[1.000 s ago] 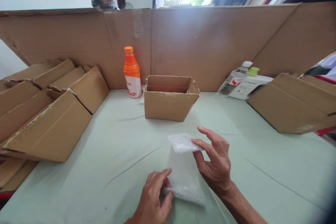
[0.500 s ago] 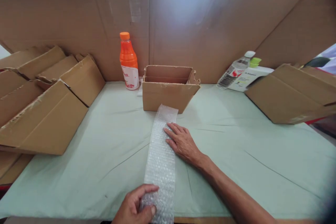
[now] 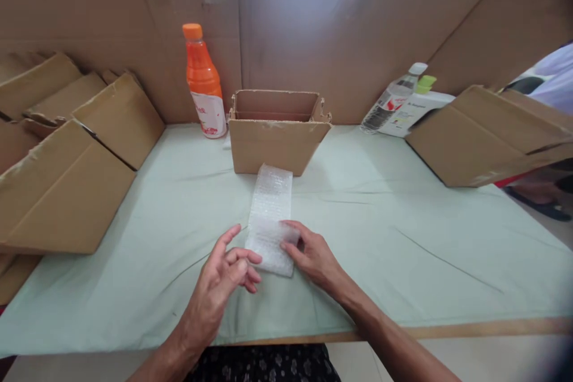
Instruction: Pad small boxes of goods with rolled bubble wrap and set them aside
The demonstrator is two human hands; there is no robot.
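Note:
A strip of bubble wrap (image 3: 274, 203) lies on the pale green cloth, its near part folded over on itself and its far end against the front of a small open cardboard box (image 3: 273, 146). At the strip's right edge, my right hand (image 3: 308, 250) pinches the folded layer between thumb and fingers. Just left of the fold is my left hand (image 3: 224, 274), fingers spread and curved, holding nothing. Its fingertips come close to the wrap; whether they touch it I cannot tell.
An orange bottle (image 3: 203, 80) stands left of the box. Larger cardboard boxes (image 3: 58, 191) fill the left side. At the right, a clear bottle (image 3: 394, 98) and a white container (image 3: 416, 113) lean near another cardboard box (image 3: 478, 137). A cardboard wall (image 3: 358, 30) closes the back.
The near end of the bubble wrap has been folded away from me over the strip. My left hand has risen and let go; my right hand has moved to the fold. The view has tilted down.

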